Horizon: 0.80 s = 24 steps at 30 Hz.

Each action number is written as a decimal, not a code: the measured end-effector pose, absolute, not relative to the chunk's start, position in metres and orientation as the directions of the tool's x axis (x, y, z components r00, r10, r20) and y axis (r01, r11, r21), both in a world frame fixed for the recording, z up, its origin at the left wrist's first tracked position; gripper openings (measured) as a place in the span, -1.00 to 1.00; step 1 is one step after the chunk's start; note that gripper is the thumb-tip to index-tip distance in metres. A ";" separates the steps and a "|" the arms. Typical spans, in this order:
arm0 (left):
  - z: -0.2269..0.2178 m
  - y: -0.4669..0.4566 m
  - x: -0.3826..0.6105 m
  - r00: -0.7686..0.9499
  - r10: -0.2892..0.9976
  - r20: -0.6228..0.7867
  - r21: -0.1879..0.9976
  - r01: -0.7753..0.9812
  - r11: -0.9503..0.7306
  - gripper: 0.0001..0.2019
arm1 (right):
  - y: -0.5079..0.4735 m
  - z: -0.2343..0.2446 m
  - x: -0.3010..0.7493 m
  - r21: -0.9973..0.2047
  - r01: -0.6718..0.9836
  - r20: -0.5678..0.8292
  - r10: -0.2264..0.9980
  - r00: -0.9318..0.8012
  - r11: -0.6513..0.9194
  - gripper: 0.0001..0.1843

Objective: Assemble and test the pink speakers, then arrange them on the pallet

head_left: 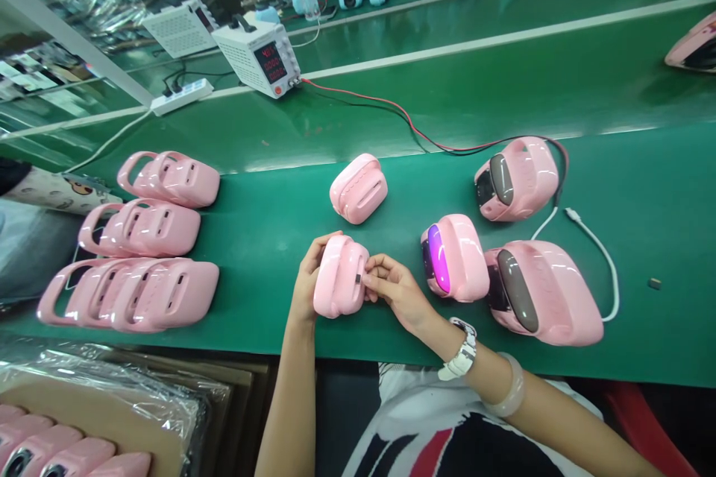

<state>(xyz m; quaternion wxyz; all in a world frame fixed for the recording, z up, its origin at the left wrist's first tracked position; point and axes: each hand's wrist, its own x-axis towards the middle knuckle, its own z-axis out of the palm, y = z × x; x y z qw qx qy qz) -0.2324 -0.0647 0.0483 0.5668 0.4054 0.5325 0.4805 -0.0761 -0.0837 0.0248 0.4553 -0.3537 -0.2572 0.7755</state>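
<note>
1. Head view, step in hand. The left hand (306, 282) is wrapped round the left side of a pink device housing (339, 277) standing on the green bench mat (268, 238) near the front edge, centre. The right hand (398, 289) has its fingertips (374, 268) pinched together at a small dark port (358, 279) in the housing's right face. This reads as fitting or checking a small part at that port, though what the fingertips hold is too small to tell.

2. Head view, next move. Judged from this grip, the move calls for fine fingertip pressure at the port while the left hand braces the housing against tipping.

3. Head view, neighbours. Just right of the right hand stands a lit pink unit (454, 257) with a purple glowing panel. Beyond it lie a larger pink unit (545, 292) and another pink unit (517, 177) wired by red and black leads (414, 127) to a bench power supply (258, 56). A white cable (601, 253) loops at the right. A further housing (359, 188) lies just behind the held one.

4. Head view, edges and room. Open mat lies left of the left hand, between it and a stack of pink handled shells (145, 238) at far left. To the right, room is tight: the lit unit is near the right wrist. The mat's near edge runs just below both wrists. A plastic-wrapped tray (101, 402) sits below it, left.
</note>
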 end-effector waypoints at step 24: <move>0.047 -0.064 -0.232 -0.061 0.981 -0.183 0.982 -0.066 0.179 -0.60 | -0.079 0.035 -0.073 -0.719 -0.487 -0.413 0.868 -0.275 -0.496 -0.60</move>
